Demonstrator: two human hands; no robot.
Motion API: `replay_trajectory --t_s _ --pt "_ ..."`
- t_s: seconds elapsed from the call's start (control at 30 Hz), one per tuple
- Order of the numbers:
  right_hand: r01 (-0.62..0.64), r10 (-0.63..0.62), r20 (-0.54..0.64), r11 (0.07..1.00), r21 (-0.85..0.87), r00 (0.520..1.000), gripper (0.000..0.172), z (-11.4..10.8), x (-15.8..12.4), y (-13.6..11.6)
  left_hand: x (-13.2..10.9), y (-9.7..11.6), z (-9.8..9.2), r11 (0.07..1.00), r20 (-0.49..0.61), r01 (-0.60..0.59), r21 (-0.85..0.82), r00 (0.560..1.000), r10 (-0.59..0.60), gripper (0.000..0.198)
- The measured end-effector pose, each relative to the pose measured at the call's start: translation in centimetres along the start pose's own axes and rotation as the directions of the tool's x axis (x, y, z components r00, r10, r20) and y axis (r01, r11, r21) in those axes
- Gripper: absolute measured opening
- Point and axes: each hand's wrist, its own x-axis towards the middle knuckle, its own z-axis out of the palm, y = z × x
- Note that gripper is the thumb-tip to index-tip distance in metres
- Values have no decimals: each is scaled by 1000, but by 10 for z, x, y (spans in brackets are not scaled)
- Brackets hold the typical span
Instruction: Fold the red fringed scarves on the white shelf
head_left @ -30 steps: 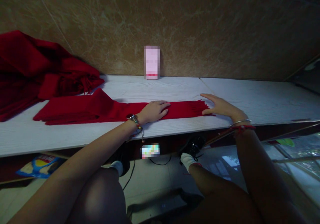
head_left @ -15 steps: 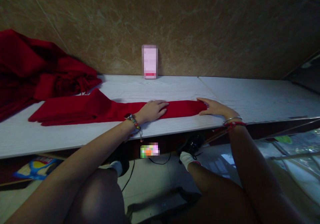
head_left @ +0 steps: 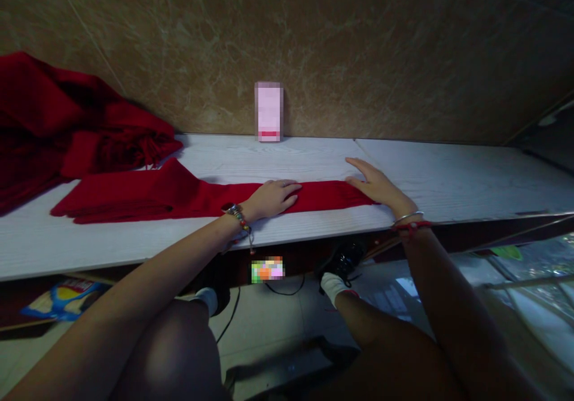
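A red scarf [head_left: 320, 195] lies lengthwise on the white wood-grain tabletop [head_left: 430, 177]. Its left part is stacked in folded layers, with one fold standing up, and the right part runs out as a flat strip. Across the middle of that strip my left hand [head_left: 271, 199] rests flat, fingers stretched out. My right hand [head_left: 376, 184] is at the strip's right end, thumb and fingers spread apart. It partly covers the fringe there, and nothing is gripped in it.
A heap of red cloth with fringe [head_left: 85, 120] lies at the far left against the brown marbled wall [head_left: 314, 48]. A blurred pink upright object [head_left: 269, 111] leans on the wall. Below the table edge sit a blue-and-yellow packet [head_left: 67, 298] and a dark cable [head_left: 287, 292].
My right hand has shifted slightly left, and its fingers have lifted toward the wall, spreading wider off the scarf's far edge. My left hand stays in place.
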Motion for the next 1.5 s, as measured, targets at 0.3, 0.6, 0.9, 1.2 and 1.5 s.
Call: replay_trajectory --t_s 0.3,0.6,0.9,1.2,1.5 --pt "17 2 187 995 -100 982 47 53 5 -35 -1 3 0 1000 -18 1 -1 1000 -1 44" --pt "-86 107 113 981 -173 988 49 43 -9 7 -1 4 -1 1000 5 16 4 1000 -16 44" --pt "-145 137 -50 943 -298 989 52 26 -16 23 -5 12 -3 995 -5 87 53 996 -87 44" --pt "44 -44 6 994 -99 999 49 42 3 -55 -6 16 -3 983 20 179 51 983 -180 48" --pt "156 -138 171 983 -94 976 50 57 -3 -61 -17 16 -2 989 -10 130 69 992 -129 53"
